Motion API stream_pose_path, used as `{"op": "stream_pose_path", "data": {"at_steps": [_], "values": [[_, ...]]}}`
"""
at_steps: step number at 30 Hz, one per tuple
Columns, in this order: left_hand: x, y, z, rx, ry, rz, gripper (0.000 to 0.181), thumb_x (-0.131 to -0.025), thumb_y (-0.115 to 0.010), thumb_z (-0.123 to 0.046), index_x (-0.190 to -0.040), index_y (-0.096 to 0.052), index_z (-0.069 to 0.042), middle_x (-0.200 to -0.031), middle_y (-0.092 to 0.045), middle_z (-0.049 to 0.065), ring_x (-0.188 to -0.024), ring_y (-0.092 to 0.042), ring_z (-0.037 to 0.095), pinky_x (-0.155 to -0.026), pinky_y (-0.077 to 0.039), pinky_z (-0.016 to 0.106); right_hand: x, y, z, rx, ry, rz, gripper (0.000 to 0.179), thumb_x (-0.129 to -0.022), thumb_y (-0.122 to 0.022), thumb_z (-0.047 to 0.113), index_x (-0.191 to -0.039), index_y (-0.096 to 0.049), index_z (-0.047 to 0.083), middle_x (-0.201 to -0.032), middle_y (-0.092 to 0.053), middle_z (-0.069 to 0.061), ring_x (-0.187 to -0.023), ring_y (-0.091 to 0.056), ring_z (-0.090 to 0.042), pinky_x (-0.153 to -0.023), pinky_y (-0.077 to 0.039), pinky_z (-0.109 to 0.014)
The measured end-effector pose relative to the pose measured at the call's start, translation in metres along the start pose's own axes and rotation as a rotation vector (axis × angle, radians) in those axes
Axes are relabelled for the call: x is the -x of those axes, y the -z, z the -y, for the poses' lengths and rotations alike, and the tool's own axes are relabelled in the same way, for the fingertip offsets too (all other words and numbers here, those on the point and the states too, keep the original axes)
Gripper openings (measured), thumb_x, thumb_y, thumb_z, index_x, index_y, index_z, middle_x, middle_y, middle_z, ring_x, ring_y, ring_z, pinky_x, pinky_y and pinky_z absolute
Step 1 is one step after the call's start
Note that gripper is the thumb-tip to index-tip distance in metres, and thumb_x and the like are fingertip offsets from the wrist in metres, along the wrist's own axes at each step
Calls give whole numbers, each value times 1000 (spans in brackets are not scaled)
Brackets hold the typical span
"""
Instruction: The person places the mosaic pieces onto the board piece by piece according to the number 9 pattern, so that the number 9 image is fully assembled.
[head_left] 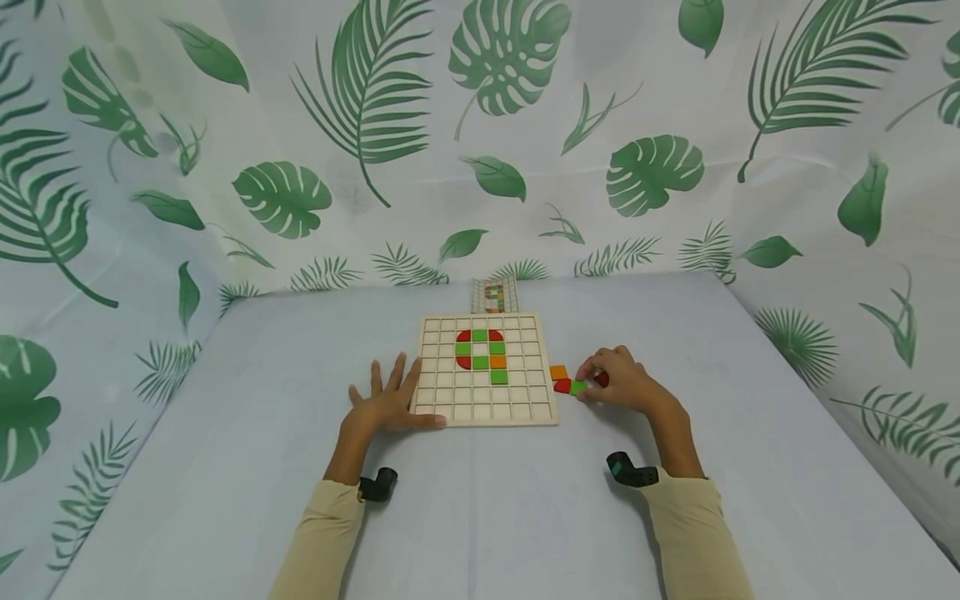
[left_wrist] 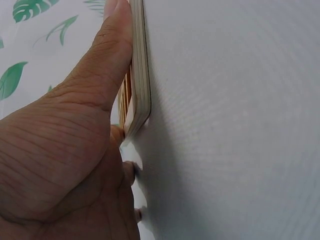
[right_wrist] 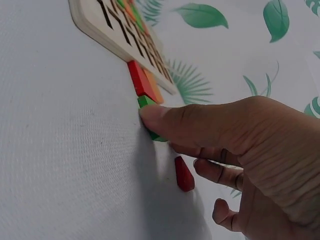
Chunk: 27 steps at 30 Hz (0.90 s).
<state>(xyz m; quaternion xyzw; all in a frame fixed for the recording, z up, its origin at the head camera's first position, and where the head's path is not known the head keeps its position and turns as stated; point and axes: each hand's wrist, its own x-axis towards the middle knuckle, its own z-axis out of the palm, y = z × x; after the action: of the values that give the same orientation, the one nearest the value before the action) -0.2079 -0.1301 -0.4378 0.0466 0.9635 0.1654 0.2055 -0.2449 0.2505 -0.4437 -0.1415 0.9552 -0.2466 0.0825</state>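
Observation:
A wooden grid board (head_left: 450,402) lies on the table, with red, green and orange tiles (head_left: 498,377) set in a loop with a tail. My left hand (head_left: 384,407) rests at its near left corner, fingers spread, the thumb along the front edge. To the right of the board my right hand (head_left: 628,382) pinches a green tile (right_wrist: 145,101) between thumb and fingers, low over the table. Between that tile and the board lie a red tile (right_wrist: 140,80) and an orange tile (right_wrist: 152,85). Another red tile (right_wrist: 184,175) sits beneath the right hand's other fingers.
Behind the board stands a small pattern card (head_left: 480,300) showing a similar coloured figure on a grid. A pale cloth (head_left: 465,517) covers the table. Leaf-printed curtain (head_left: 540,192) encloses the back and sides.

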Motion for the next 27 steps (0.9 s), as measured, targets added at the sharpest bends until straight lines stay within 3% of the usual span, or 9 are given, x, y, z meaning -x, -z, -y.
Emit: {"op": "stream_pose_path", "data": {"at_steps": [12,17,27], "values": [[-2,-2,1,-12,19,2,114,-78,-64,-70,-159,-1,-22,-166,10,9,-148,18,45,-107,0,78,-1,0,1,-32,73,-14,23,-80,-81,20,-94,-69,5,-89,-64,-6,-93,-46,-24,-76,-41,-32],[-3,-2,1,-9,16,-5,114,-78,-65,-70,-159,-2,-22,-166,9,9,-148,17,46,-107,0,78,-1,0,0,-74,47,-28,22,-81,-79,17,-95,-68,4,-91,-64,-8,-94,-49,-24,-78,-44,-33],[-2,-1,1,0,16,-5,113,-78,-66,-69,-159,-2,-22,-166,9,9,-148,18,45,-107,0,78,-4,-4,-3,-106,74,-82,24,-83,-77,15,-101,-68,2,-94,-66,-11,-90,-60,-25,-81,-53,-41]]}}
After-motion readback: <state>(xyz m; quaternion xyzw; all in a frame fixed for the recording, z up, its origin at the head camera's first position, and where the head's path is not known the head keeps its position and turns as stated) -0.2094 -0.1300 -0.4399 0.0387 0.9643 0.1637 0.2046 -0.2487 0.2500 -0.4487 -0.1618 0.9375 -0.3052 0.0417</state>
